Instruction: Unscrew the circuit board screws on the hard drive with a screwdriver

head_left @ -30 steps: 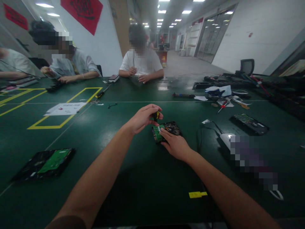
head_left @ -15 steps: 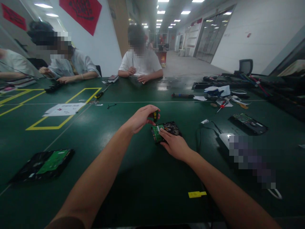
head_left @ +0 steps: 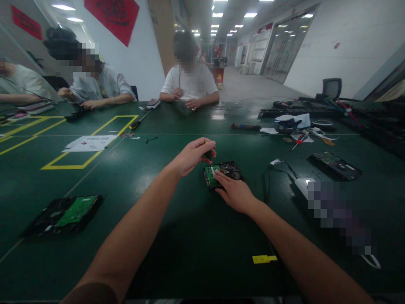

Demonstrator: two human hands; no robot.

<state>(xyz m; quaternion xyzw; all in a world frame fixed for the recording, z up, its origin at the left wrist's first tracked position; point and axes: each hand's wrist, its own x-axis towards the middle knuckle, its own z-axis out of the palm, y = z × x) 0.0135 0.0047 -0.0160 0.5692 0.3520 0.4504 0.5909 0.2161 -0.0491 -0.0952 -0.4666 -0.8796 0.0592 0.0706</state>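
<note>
On the green table, a hard drive (head_left: 232, 169) lies with its green circuit board facing up. My right hand (head_left: 236, 192) grips its near side, fingers stretched across the board and thumb at the near edge. Just above the drive's far left corner, my left hand (head_left: 198, 154) is closed round a screwdriver (head_left: 208, 155) with a black and yellow handle. The fingers cover most of this handle, and its tip cannot be made out.
Another hard drive (head_left: 68, 214) lies at the left, and one more (head_left: 337, 164) at the right. A white cable (head_left: 281, 164), loose tools (head_left: 299, 141) and a yellow tag (head_left: 264, 259) are on the table (head_left: 177, 257). Several people sit across it.
My left fingers have shifted round the screwdriver handle, now hiding more of it. My right hand stays on the hard drive. The whole view has moved slightly.
</note>
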